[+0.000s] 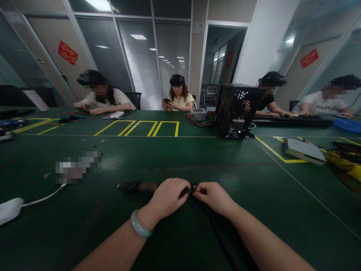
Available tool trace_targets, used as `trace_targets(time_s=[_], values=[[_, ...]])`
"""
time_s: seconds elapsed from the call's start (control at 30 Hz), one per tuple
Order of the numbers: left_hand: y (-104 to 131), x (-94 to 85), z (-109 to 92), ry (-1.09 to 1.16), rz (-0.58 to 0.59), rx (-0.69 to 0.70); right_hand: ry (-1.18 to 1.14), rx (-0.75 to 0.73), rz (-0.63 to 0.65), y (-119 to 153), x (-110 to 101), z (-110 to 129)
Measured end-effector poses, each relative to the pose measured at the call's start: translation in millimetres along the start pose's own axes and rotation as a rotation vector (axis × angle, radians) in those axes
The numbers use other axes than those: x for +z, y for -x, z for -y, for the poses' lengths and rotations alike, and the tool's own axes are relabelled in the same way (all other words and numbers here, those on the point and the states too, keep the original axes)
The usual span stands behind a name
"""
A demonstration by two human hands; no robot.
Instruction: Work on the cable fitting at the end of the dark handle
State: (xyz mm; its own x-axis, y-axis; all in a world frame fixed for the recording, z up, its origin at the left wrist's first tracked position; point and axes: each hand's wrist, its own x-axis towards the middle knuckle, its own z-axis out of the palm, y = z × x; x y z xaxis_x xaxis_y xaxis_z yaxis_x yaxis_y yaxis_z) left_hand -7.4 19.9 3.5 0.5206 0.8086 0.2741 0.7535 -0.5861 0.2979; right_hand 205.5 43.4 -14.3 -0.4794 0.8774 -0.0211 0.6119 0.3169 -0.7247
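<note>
On green table (pixel 197 165), both hands' fingers (pixel 184 189) pinching dark, seemingly unlabelled cable (pixel 217 229).

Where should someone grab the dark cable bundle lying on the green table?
Probably at its thick sleeved end, which lies flat and sticks out left of the left hand. Come from above, fingers pinching across its width. The right hand pinches the thin end, where a black cable trails toward the camera.

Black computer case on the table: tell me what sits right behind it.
Behind the black computer case a person in a dark top sits at the green table, forearms resting on it. The case hides that person's lower body.
</note>
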Motion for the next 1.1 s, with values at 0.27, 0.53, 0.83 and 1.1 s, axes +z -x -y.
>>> trace_targets(time_s=[0.27, 0.53, 0.83, 1.1], values=[[0.7, 1.3, 1.8, -0.013, 0.024, -0.014, -0.002, 0.007, 0.001, 0.4, -1.0, 1.5], [0.7, -1.8, -0.7, -0.024, 0.023, -0.019, -0.01, 0.027, 0.023, 1.4, -3.6, 6.0], [0.2, -0.8, -0.3, -0.022, 0.024, -0.007, 0.004, 0.025, 0.011, 1.1, -2.7, 6.3], [1.4, -1.9, -0.7, -0.025, 0.003, -0.011, 0.007, 0.042, 0.011, 0.9, -2.4, 6.4]])
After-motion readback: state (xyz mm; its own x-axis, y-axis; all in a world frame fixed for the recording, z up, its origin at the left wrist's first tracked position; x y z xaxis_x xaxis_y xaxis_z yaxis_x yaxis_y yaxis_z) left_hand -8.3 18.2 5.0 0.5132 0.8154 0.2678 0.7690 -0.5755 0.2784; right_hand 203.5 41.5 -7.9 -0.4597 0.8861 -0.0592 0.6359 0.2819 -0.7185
